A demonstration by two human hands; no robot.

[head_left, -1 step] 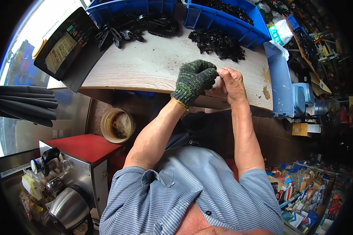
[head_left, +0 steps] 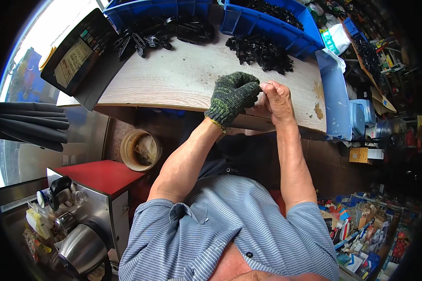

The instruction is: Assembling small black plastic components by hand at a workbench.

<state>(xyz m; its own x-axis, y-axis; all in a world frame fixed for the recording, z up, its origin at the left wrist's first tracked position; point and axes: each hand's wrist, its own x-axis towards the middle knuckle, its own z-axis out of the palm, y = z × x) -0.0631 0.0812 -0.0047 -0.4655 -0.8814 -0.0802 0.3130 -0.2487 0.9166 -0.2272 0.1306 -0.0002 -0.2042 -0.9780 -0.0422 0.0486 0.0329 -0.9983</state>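
My left hand (head_left: 233, 97), in a dark green knitted glove, is closed near the front edge of the table (head_left: 173, 77). Close against its fingertips is my bare right hand (head_left: 279, 100), its thumb and fingers pinched together. Whatever lies between the two hands is too small and too hidden to name. Beyond them on the tabletop lies a heap of small black plastic parts (head_left: 260, 54). Farther left is a pile of longer black pieces (head_left: 187, 30) with light markings.
Blue bins (head_left: 276, 25) stand along the back, one filled with black parts. A dark panel (head_left: 82, 56) leans at the left. Below are an open bucket (head_left: 124, 151) and a red-topped cabinet (head_left: 96, 175) beside a steel kettle (head_left: 83, 248). Clutter (head_left: 361, 234) covers the lower right.
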